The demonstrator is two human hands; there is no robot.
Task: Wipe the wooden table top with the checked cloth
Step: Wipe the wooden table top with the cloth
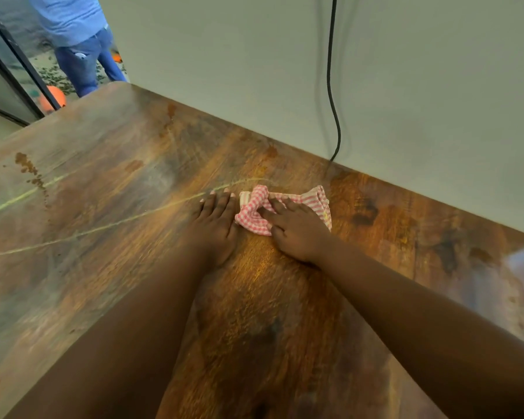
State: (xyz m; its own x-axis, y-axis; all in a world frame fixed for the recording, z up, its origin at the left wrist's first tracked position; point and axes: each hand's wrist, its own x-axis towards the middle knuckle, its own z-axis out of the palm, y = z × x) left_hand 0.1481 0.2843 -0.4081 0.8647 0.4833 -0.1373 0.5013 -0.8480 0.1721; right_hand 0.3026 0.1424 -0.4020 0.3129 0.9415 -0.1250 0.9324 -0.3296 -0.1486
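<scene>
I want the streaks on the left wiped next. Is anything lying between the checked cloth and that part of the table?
Only the left hand, flat on the wooden table top just left of the checked cloth that the right hand presses. Beyond it, bare wood.

A plain pale wall (406, 95) rises behind, with a black cable (331, 86) hanging down it. At the upper left, a person in a blue shirt and jeans (82, 40) stands beside a dark-framed glass panel (9, 74) on a speckled floor (52, 72), near an orange ball (52, 99).
</scene>
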